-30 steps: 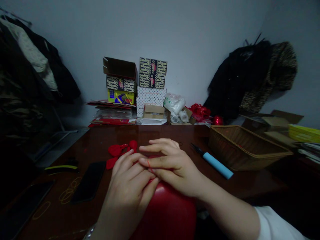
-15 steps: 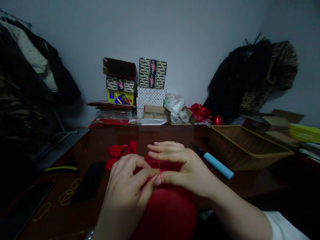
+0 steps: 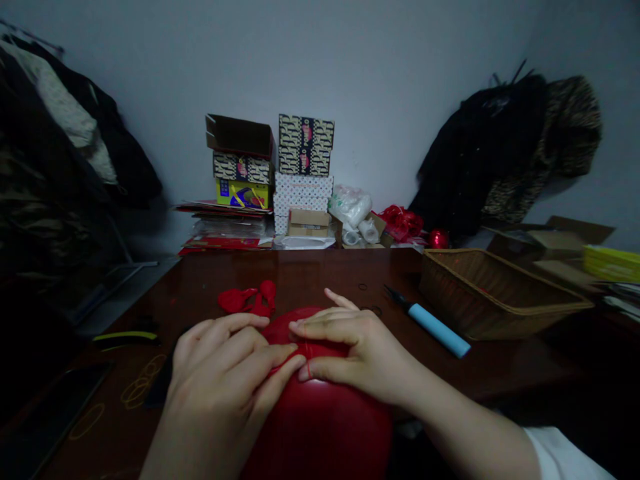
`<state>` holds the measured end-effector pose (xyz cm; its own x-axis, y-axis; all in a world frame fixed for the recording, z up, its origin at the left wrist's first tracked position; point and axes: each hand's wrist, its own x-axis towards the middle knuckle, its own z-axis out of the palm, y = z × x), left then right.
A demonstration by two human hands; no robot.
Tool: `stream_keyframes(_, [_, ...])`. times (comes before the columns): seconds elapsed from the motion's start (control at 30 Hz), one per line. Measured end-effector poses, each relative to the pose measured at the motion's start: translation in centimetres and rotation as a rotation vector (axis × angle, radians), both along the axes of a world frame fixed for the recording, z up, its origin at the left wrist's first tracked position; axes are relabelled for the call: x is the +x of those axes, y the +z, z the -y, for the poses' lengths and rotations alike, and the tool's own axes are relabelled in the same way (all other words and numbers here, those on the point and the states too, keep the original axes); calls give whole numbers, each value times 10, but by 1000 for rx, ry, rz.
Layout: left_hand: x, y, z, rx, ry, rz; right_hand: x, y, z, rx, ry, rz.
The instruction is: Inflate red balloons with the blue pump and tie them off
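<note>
- The dark reddish-brown counter (image 3: pixel 340 267) spans the middle and lower frame; its near edge is lost behind the arms and in shadow.
- Dark clothes (image 3: pixel 120 147) hang at the upper left, cut off by the frame edge, their folds hard to separate in the gloom.
- A wicker basket (image 3: pixel 500 300) stands at the right of the frame; its bottom is only partly visible.
- The swollen red balloon (image 3: pixel 330 427) sits at lower centre, its underside cut off by the bottom edge and its upper part largely covered by both hands.
- The left hand (image 3: pixel 225 367), left of centre, pinches a bit of the balloon between thumb and index fingers; the exact grip is hidden by the fingertips.
- The right hand (image 3: pixel 355 347), right of centre, has thumb and index fingers parted over the balloon; I cannot tell how firmly they press it.
- A blue-handled tool (image 3: pixel 435 328) lies near the basket, its black tip pointing up and left.
- A dark flat slab (image 3: pixel 160 387) at lower left is mostly hidden behind the left hand.
- Limp red balloons (image 3: pixel 235 300) lie left of centre, overlapping, so their number is unclear.
- Thin yellowish loops (image 3: pixel 137 390) rest at lower left.
- A fine red band (image 3: pixel 309 367) crosses the right thumb, its full course indistinct.
</note>
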<state>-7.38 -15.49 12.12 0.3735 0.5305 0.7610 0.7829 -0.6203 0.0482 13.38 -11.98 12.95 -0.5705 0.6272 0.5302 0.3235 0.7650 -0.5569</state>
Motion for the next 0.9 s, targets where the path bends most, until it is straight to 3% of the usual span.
stream_keyframes(0.3, [-2, 4, 6, 105, 48, -165, -2, 4, 5, 58, 2, 92])
stream_keyframes(0.6, [2, -3, 2, 135, 41, -93, -6, 1, 10, 179, -63, 89])
stream_keyframes(0.9, [0, 2, 5, 50, 0, -65, -5, 5, 17, 183, -84, 109])
